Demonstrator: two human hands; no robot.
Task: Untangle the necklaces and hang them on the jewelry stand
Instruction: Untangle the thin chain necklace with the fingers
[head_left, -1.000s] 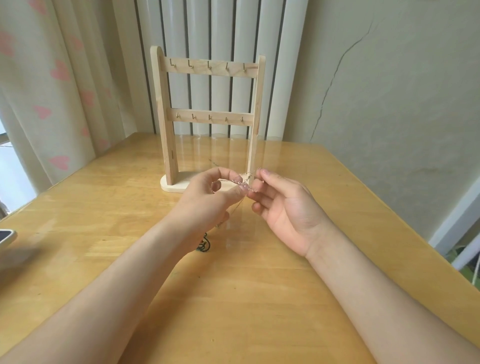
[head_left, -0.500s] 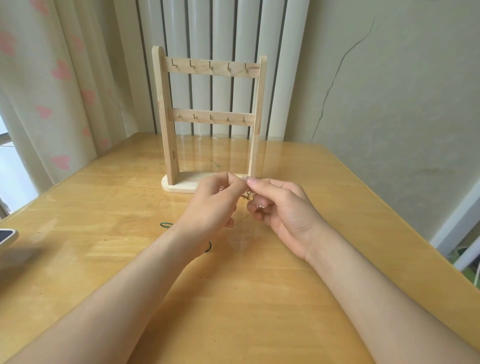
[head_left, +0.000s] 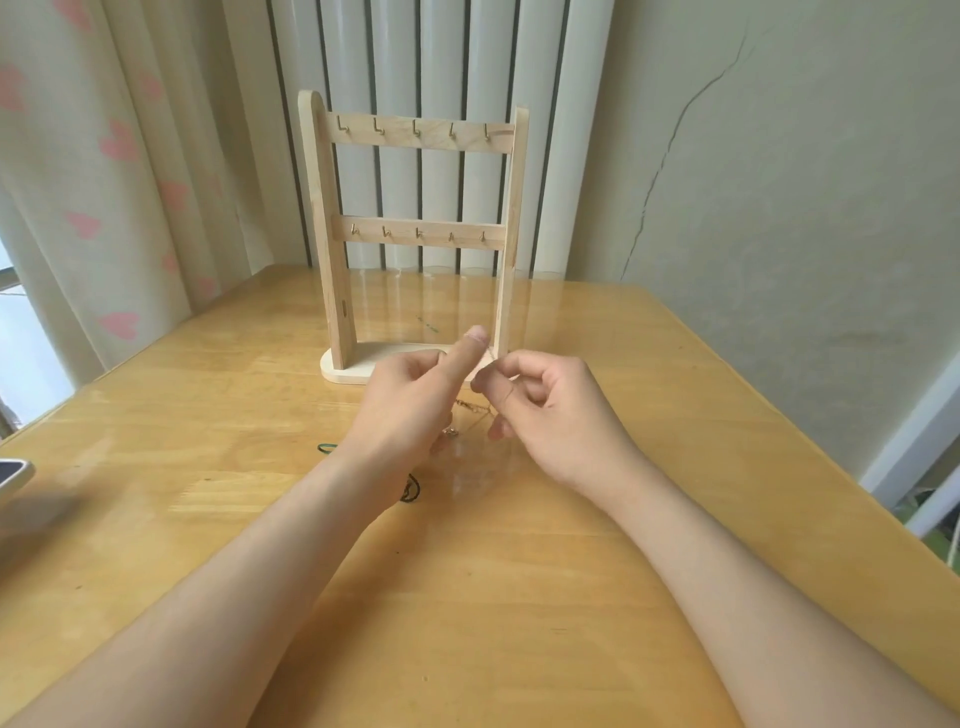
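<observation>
Nearest, a green cord (head_left: 411, 489) lies on the table (head_left: 519, 597) under the left wrist. Above it the left hand (head_left: 410, 400) curls its lower fingers and raises its index, with the thin chain (head_left: 474, 408) crossing the fingertip. The right hand (head_left: 545, 410) pinches that chain between thumb and forefinger. Just behind stands the stand (head_left: 415, 236).

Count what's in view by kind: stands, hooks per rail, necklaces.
Jewelry stand: 1
Top-rail hooks: 5, all bare
Lower-rail hooks: 5, all bare
Necklaces: 2, a gold chain held between left hand and right hand, a dark green cord on the table
Total: 13
</observation>
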